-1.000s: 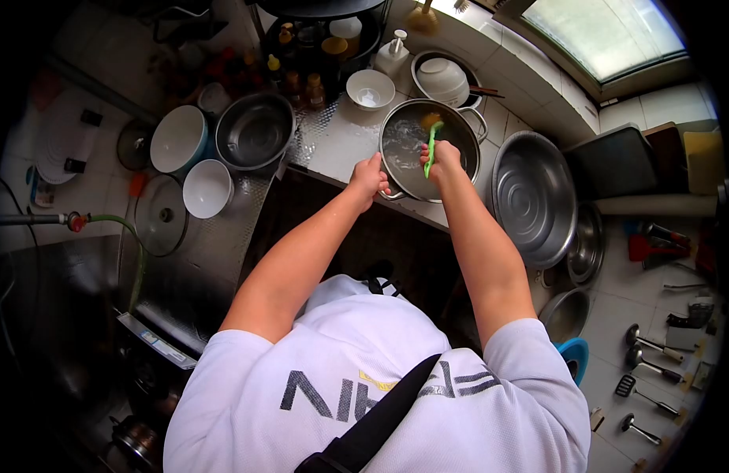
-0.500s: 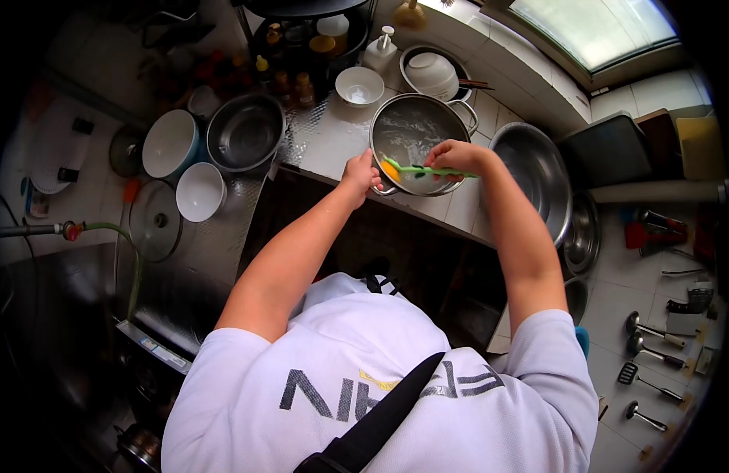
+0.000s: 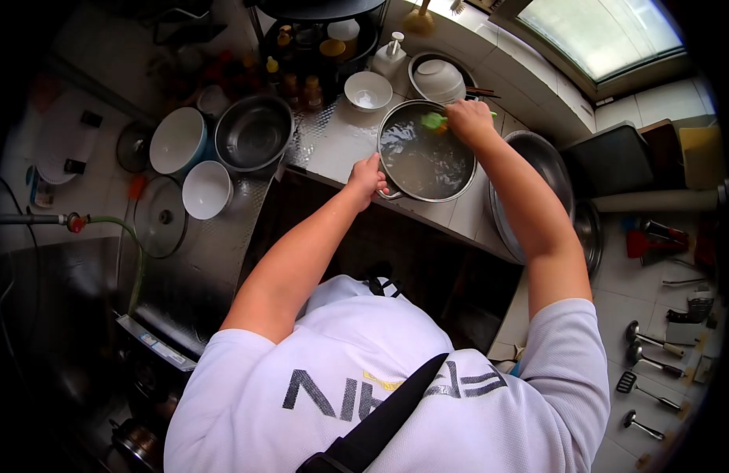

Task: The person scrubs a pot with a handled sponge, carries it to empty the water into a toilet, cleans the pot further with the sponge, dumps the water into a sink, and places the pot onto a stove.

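Note:
A steel pot [image 3: 427,169] of cloudy, rippling water stands on the white tiled counter [image 3: 333,150]. My left hand [image 3: 367,180] is closed on the pot's near-left handle, at the rim. Over the far-right rim, my right hand [image 3: 468,123] grips a green brush [image 3: 434,121]. The brush's head is inside the pot near the far wall, with a bit of orange-yellow beside it; its handle end sticks out to the right of my fingers. My right hand hides the pot's other handle.
White bowls [image 3: 368,91] and a soap bottle [image 3: 389,54] stand behind the pot. A large steel basin [image 3: 538,169] sits right, partly under my right forearm. Left are a steel bowl [image 3: 254,132], a blue-white bowl [image 3: 178,140] and a glass lid [image 3: 161,217]. Utensils [image 3: 652,355] hang far right.
My right hand has moved with the brush from the pot's near side to its far-right rim. My left hand keeps hold at the near-left handle. The view has shifted slightly.

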A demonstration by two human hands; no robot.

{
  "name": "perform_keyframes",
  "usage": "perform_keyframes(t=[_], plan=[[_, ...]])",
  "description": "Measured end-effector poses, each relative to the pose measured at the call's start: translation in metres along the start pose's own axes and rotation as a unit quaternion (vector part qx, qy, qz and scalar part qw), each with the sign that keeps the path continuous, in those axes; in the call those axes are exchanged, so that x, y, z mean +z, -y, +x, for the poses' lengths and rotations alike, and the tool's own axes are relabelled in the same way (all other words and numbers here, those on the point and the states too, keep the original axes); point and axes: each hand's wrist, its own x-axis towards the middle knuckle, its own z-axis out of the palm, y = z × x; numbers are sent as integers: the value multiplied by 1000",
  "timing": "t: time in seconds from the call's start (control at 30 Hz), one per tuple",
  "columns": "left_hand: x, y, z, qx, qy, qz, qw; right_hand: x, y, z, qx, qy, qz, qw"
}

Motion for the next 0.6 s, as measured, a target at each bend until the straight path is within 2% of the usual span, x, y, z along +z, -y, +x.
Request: perform_keyframes(t=[0.1,0.2,0.3,0.4,0.5,0.53,0.6], plan=[[0,-1,-1,1,2,-15,1000,12,6,6,-122,-159,-8,980],[0,1,1,3,4,-14,1000,13,7,9,-214,-202,-28,955],[-1,3,3,6,4,-13,1000,10,2,5,-133,-151,-40,979],[-1,2,2,7,1,-11,1000,4,-13,-2,-9,42,-15,999],[0,1,2,9,-3,-6,1000,7,-18,-21,56,92,24,994],[-1,3,3,12,-4,-3,1000,8,-18,-24,66,123,32,990],[0,3,1,16,-6,-2,1000,9,-15,-33,8,185,20,983]])
